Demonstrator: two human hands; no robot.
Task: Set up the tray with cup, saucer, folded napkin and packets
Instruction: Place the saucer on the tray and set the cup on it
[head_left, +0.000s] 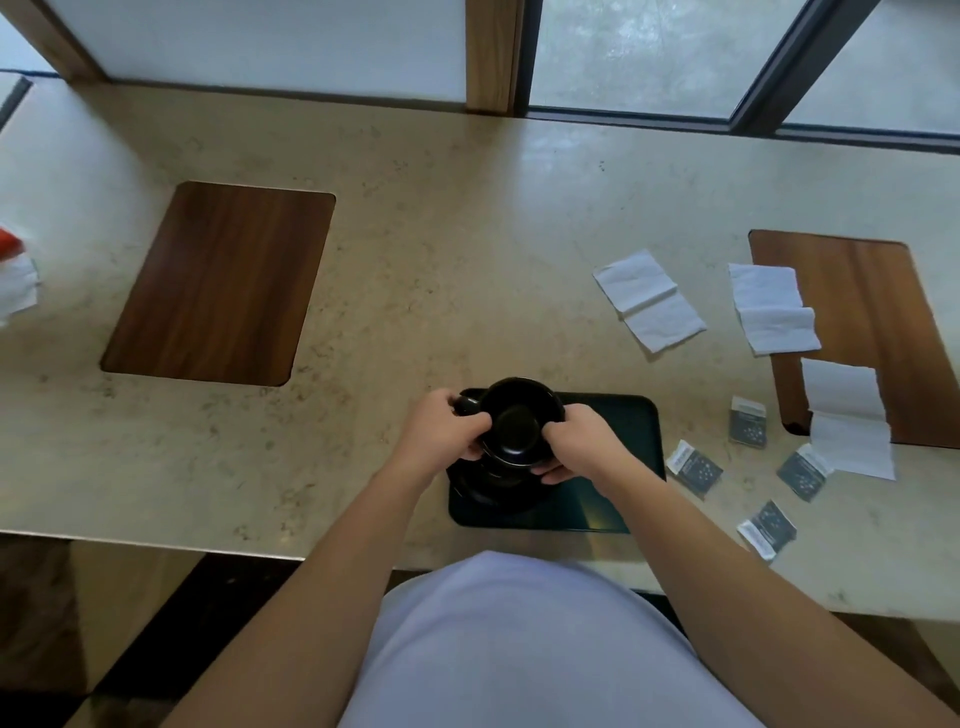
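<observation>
A black cup (522, 415) is held over the left half of a dark rectangular tray (623, 447) near the counter's front edge. My left hand (441, 431) grips the cup's left side by the handle. My right hand (579, 441) clasps its right side. Under the cup lies a black saucer (488, 493) on the tray, partly hidden by my hands. Three white napkins lie to the right: one (649, 301), a second (774, 309), a third (849, 415). Several dark packets (693, 467) are scattered right of the tray.
Two brown wooden inlays sit in the beige stone counter, one at the left (218, 283) and one at the right (857, 332). A white and red object (15, 270) lies at the far left edge. Window frames run along the back.
</observation>
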